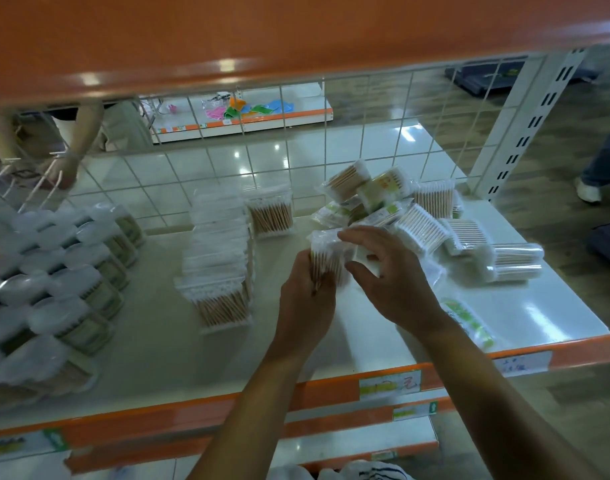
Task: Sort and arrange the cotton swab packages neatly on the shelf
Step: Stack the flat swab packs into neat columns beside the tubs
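Left grip [305,299]: curled round a swab package [326,258], which I hold upright over the middle of the white shelf [151,348].
Right grip [390,282]: arched over the package's top, forefinger touching it; whether it pinches I cannot tell.
Neat row [220,258]: packages standing front to back, just left of my hands.
Loose pile [421,216]: jumbled packages at the shelf's right rear.

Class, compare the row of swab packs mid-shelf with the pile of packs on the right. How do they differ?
The row stands upright, its packs lined up front to back; the pile lies tumbled at mixed angles. The row looks like one kind, clear bags of wooden-stick swabs; the pile mixes kinds, some green-labelled. Both sit on the white shelf and hold cotton swabs.
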Available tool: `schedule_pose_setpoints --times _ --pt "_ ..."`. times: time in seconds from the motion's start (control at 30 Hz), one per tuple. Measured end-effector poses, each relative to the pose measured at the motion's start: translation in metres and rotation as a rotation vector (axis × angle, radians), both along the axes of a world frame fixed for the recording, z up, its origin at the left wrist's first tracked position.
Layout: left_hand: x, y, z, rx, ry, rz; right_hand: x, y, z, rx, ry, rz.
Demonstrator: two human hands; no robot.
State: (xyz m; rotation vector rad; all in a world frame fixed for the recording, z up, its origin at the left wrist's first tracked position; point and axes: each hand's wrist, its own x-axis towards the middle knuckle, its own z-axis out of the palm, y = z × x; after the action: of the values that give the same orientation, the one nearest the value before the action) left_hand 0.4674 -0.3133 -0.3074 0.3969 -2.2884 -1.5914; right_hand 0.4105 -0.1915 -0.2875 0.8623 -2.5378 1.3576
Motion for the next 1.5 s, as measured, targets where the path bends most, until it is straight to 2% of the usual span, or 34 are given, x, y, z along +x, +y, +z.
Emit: schedule_pose_setpoints --times 0.1,0.23,0.33,0.47,0.7,1.07,1.5 --pt "0.0 -0.003 -0.001 0.083 0.012 0.048 -0.007 -0.01 0.001 0.132 0.13 0.038" --pt "0.0 -0.007 -0.003 0.142 0.031 0.105 -0.014 -0.024 0.005 0.278 0.116 0.165" --pt "0.001 -0.01 -0.002 0.114 0.029 0.14 -0.017 -0.035 0.01 0.329 0.102 0.233" --pt "0.003 -0.018 -0.005 -0.039 -0.039 0.205 -0.03 -0.046 0.013 0.323 0.099 0.272" --pt "0.005 -0.019 -0.019 -0.22 -0.23 0.242 -0.057 -0.072 0.015 0.325 0.166 0.171" --pt "0.008 -0.017 -0.032 -0.8 -0.208 0.167 -0.076 -0.123 0.008 0.403 0.24 0.079" --pt "0.013 -0.025 -0.042 -0.834 -0.198 0.138 -0.083 -0.142 -0.003 0.436 0.272 0.019"
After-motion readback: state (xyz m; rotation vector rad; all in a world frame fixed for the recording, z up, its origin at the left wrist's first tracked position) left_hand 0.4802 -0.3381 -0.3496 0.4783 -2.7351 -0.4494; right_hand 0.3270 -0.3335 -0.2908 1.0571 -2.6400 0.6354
